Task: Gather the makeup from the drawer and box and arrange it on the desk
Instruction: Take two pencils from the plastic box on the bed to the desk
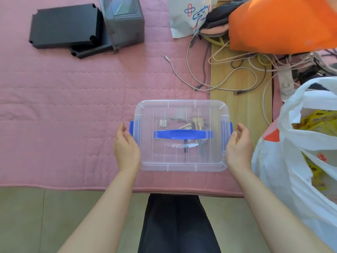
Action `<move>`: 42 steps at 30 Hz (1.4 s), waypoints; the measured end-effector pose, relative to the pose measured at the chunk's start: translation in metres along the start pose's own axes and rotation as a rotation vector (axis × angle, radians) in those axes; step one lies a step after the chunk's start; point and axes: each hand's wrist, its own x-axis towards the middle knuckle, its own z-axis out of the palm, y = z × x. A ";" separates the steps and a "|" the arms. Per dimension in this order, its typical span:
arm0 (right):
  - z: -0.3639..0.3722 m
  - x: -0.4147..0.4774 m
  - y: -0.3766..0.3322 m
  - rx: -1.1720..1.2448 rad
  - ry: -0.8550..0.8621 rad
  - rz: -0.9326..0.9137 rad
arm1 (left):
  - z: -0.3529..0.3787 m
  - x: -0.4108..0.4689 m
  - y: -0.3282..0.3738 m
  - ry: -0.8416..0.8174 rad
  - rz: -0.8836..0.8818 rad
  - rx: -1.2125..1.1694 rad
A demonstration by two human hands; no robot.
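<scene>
Item 1: clear plastic storage box [182, 162], lid on, lying flat on the pink quilted cover [73, 106] close to its near edge; blue carry handle [182, 134] folded flat across the lid; one blue latch [131, 127] on the left end, another, the right latch [231, 127], on the right end.

Item 2: contents seen through the lid; makeup brushes [197, 122] with pale handles, lying loose toward the far right; a small clear case [162, 123] to their left; I cannot make out the rest.

Item 3: left hand [125, 147] at the box's left end, palm turned inward, fingers [121, 129] relaxed and spread just beside the latch, gripping nothing; I cannot tell whether the palm touches the wall.

Item 4: right hand [238, 146] at the right end, mirrored; fingers [242, 129] loosely curled, holding nothing.

Item 5: surroundings as I log them; black trays [63, 24] and a grey translucent bin [124, 21] at far left; cables [182, 73] trailing onto a wooden surface [237, 92]; white plastic bag [291, 143] at right; orange fabric [282, 24] beyond it.
</scene>
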 end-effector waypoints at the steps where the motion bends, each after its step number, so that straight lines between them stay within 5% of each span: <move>1: -0.003 -0.003 -0.003 -0.023 -0.001 -0.058 | -0.002 -0.005 0.003 0.029 0.131 0.082; 5: -0.005 -0.021 -0.021 -0.223 -0.048 -0.389 | 0.002 -0.027 0.009 -0.107 0.654 0.335; 9: 0.007 -0.043 -0.037 -0.450 -0.195 -0.634 | 0.015 -0.039 0.012 -0.269 0.836 0.455; 13: 0.020 -0.052 -0.040 -0.536 -0.287 -0.651 | 0.022 -0.038 0.013 -0.290 0.861 0.480; 29: 0.014 -0.047 -0.075 -0.541 -0.153 -0.656 | 0.012 -0.034 0.051 -0.237 0.870 0.395; 42: 0.030 0.061 -0.171 -0.468 -0.148 -0.683 | 0.045 0.063 0.154 -0.164 0.918 0.324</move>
